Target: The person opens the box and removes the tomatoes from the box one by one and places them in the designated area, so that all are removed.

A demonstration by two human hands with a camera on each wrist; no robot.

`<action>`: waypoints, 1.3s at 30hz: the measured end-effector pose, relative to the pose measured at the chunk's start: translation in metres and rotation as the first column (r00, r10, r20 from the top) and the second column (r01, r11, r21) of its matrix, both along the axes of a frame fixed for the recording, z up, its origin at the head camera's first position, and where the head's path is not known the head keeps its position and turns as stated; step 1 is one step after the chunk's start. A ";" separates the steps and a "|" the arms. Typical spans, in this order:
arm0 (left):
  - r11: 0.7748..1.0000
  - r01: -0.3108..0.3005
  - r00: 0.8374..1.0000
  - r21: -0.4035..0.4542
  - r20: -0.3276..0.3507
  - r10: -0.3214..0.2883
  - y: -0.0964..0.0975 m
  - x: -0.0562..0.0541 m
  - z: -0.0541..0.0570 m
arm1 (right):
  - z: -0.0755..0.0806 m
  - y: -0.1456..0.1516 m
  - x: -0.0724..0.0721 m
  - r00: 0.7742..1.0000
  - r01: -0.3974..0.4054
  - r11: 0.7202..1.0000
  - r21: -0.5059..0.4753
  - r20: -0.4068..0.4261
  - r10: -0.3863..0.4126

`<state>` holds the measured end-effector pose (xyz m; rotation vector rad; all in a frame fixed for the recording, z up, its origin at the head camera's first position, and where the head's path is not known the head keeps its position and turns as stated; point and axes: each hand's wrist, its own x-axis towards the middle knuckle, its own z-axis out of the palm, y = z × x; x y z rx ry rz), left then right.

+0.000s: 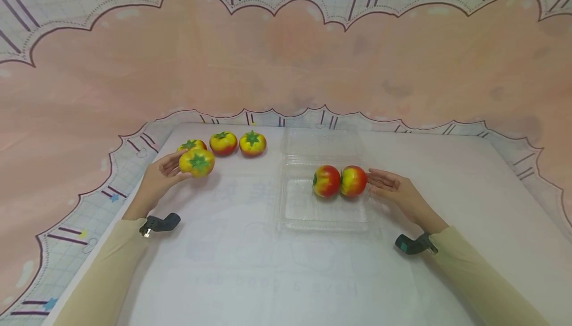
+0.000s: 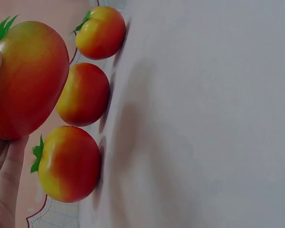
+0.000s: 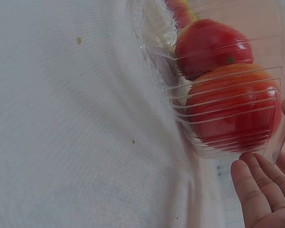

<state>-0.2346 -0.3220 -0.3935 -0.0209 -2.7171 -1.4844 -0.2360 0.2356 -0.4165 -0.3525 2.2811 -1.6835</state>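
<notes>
Left grip [image 1: 162,174] curls round a tomato [image 1: 197,162] lifted beside three on the bench [image 1: 250,266]; right grip [image 1: 395,189], fingers straight, steadies the clear tray [image 1: 326,211] holding two. We judge transfer underway; next comes placement in free tray space.

In the right wrist view my right hand [image 3: 266,192] is cut by the picture's edge (only fingertips show), and the clear ribbed plastic box [image 3: 218,102] blurs the two red tomatoes [image 3: 223,80].
</notes>
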 end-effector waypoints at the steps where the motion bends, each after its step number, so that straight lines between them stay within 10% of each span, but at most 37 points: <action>1: 1.000 0.000 1.000 0.000 0.002 0.000 0.000 0.000 0.000 | 0.000 0.000 0.000 1.000 0.002 1.000 0.000 0.001 -0.002; 39: 0.995 0.020 0.998 -0.098 0.061 -0.014 -0.035 0.013 -0.022 | -0.001 0.001 -0.001 1.000 0.004 1.000 0.015 -0.009 -0.004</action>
